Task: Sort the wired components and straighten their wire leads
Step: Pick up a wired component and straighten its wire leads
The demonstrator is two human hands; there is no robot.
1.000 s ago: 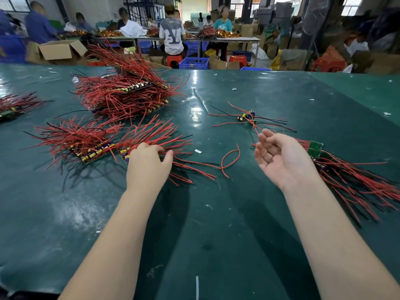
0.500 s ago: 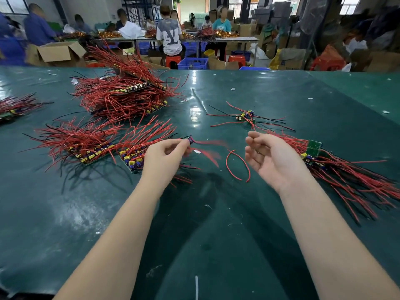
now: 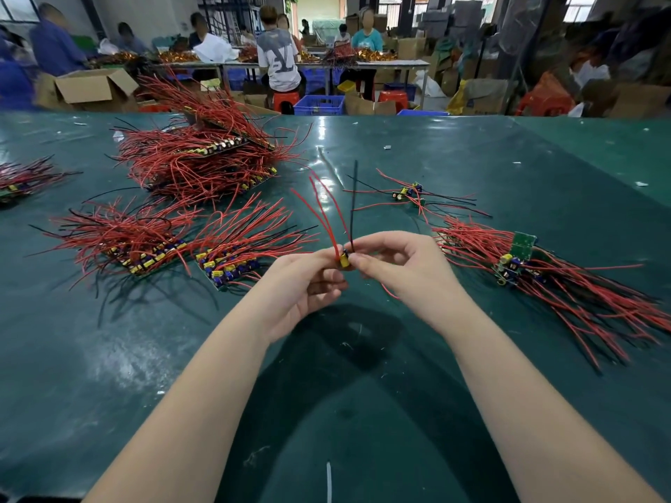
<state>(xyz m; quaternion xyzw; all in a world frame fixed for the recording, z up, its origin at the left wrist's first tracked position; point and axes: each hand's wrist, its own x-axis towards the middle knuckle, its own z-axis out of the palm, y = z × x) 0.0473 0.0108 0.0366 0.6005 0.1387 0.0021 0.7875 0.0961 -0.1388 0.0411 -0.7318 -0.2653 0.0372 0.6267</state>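
Above the green bench (image 3: 472, 168), both hands met at centre frame on one small component (image 3: 344, 261). The left hand (image 3: 303, 285) pinched its yellow body from seven o'clock; the right hand (image 3: 395, 265) pinched it from three o'clock, fingers curled. Two red leads (image 3: 323, 212) and a black lead (image 3: 354, 190) rose toward twelve o'clock. Sorted piles (image 3: 232, 245) lay at nine o'clock, another pile (image 3: 544, 281) at three.

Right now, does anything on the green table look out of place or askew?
Mostly tidy. One small cluster of components lies apart between the piles, its red and black leads splayed in all directions, unsorted. The big far pile is heaped unevenly, with one board tilted up. Both hands, left hand and right hand, pinch one component.
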